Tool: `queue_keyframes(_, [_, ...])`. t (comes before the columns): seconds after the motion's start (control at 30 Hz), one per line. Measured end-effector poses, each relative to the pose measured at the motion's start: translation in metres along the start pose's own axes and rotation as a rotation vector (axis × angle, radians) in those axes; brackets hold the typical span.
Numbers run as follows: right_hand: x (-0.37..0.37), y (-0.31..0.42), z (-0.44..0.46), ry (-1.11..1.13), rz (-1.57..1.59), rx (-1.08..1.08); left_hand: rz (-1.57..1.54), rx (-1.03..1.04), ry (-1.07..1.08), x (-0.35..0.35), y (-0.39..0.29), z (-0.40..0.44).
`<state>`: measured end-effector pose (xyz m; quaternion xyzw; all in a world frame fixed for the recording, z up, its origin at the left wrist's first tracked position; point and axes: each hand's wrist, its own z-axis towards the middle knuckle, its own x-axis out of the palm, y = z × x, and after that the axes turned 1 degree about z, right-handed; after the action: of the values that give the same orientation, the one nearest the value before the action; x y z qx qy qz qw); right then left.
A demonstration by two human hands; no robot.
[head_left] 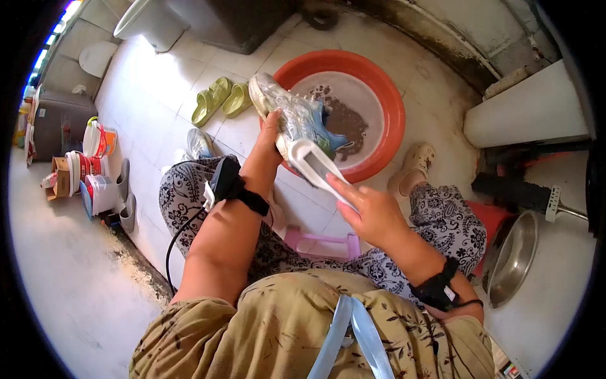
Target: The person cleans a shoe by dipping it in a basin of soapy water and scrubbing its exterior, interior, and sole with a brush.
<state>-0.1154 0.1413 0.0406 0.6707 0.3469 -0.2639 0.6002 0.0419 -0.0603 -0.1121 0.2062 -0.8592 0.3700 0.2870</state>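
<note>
A wet, soapy white and light-blue sneaker (293, 114) is tilted over the left rim of an orange-red basin (392, 120). Sudsy dark water (347, 120) fills the basin. My left hand (273, 136) grips the sneaker from its left side, with some fingers hidden beneath it. In my right hand (372, 211) is a white-handled scrub brush (315, 165), its head against the sneaker's heel end. The bristles are mostly hidden under the brush head. Another light-coloured sneaker (201, 144) rests on the floor beside my left knee.
Green clogs (218, 101) lie left of the basin. A pink plastic stool (323, 245) is between my legs. Several tubs, including a white bucket (100, 138), line the left side. A metal bowl (514, 259) leans at right, near a white cylinder (527, 110).
</note>
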Motion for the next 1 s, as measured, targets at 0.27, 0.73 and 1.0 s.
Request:
queue_keyframes(0.27, [0.012,-0.008,0.007,-0.172,0.091,-0.095,0.122,0.043,0.065,0.007,0.0,0.004])
queue_keyframes(0.73, [0.012,0.004,0.016,-0.175,-0.019,-0.075,0.296,0.147,0.017,0.047,0.002,-0.038])
queue_keyframes(1.0, [0.014,-0.028,-0.019,-0.091,-0.013,-0.076,-0.061,-0.034,0.051,0.033,-0.03,-0.017])
